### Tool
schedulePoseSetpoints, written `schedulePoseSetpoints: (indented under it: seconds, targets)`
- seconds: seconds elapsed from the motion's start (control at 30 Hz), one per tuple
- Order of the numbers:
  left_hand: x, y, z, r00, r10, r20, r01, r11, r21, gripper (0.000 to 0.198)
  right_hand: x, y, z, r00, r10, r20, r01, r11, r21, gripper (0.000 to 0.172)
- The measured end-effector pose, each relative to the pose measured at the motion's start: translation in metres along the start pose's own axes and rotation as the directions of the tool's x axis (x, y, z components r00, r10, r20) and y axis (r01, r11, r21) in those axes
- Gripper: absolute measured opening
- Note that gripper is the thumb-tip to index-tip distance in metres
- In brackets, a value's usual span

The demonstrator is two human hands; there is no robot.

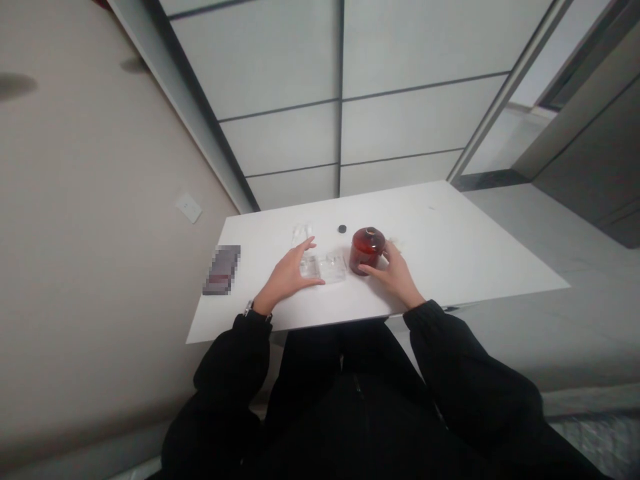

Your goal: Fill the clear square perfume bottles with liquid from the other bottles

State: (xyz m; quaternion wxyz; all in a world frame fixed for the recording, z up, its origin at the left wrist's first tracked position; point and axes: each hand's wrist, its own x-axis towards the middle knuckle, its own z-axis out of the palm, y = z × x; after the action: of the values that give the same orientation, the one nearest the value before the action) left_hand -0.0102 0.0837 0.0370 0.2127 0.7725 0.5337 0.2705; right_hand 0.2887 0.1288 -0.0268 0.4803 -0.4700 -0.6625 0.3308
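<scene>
My right hand (396,275) is wrapped round the side of a dark red, see-through bottle (367,252), thumb in front and fingers behind. The bottle stands upright on the white table, and its narrow mouth has no cap on it. To the left of it lies a clear plastic container (333,268) with what look like compartments. My left hand (289,273) is at the container's left end, thumb and fingers spread apart; whether it touches the container I cannot tell. Behind them sits a small round black cap (343,229).
Another clear piece (301,233) lies behind my left hand. A dark, blurred-out flat object (223,270) rests at the left of the white table (460,253). A pale item partly shows behind my right hand. Wall and sliding panels border the table.
</scene>
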Motion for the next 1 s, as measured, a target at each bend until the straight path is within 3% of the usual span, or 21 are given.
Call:
schedulePoseSetpoints:
  seconds: [0.13, 0.37, 0.53, 0.6, 0.73, 0.8, 0.9, 1.0]
  targets:
    - [0.007, 0.007, 0.002, 1.000, -0.009, 0.024, 0.008, 1.000, 0.029, 0.100, 0.014, 0.000, 0.000, 0.999, -0.008, 0.041, 0.009, 1.000, -0.028, 0.076]
    - [0.011, 0.000, -0.003, 0.999, -0.031, 0.014, 0.031, 0.999, 0.028, 0.100, 0.028, -0.011, 0.007, 0.985, -0.037, 0.167, 0.042, 0.999, -0.025, 0.073]
    - [0.012, -0.012, -0.023, 1.000, -0.010, 0.019, 0.010, 1.000, 0.020, 0.109, 0.026, -0.018, -0.015, 0.956, -0.055, 0.287, 0.074, 0.996, -0.055, 0.100]
    - [0.019, -0.021, -0.039, 0.999, -0.028, -0.023, 0.029, 0.999, 0.035, 0.106, 0.030, -0.018, -0.032, 0.946, -0.065, 0.317, 0.094, 0.992, -0.079, 0.087]
    - [0.056, -0.051, -0.064, 0.976, -0.179, -0.122, 0.195, 0.972, 0.129, 0.055, 0.066, -0.010, -0.052, 0.952, -0.134, 0.277, 0.178, 0.974, -0.142, 0.045]
    - [0.080, -0.065, -0.064, 0.966, -0.239, -0.096, 0.254, 0.946, 0.200, 0.041, 0.095, -0.004, -0.045, 0.937, -0.172, 0.304, 0.235, 0.954, -0.185, 0.039]
    - [0.112, -0.080, -0.052, 0.957, -0.276, -0.085, 0.289, 0.906, 0.311, 0.040, 0.134, 0.009, -0.015, 0.888, -0.178, 0.424, 0.293, 0.930, -0.224, 0.038]
    - [0.128, -0.084, -0.039, 0.958, -0.283, -0.042, 0.278, 0.888, 0.366, 0.035, 0.153, 0.025, 0.016, 0.855, -0.132, 0.502, 0.297, 0.917, -0.265, 0.047]
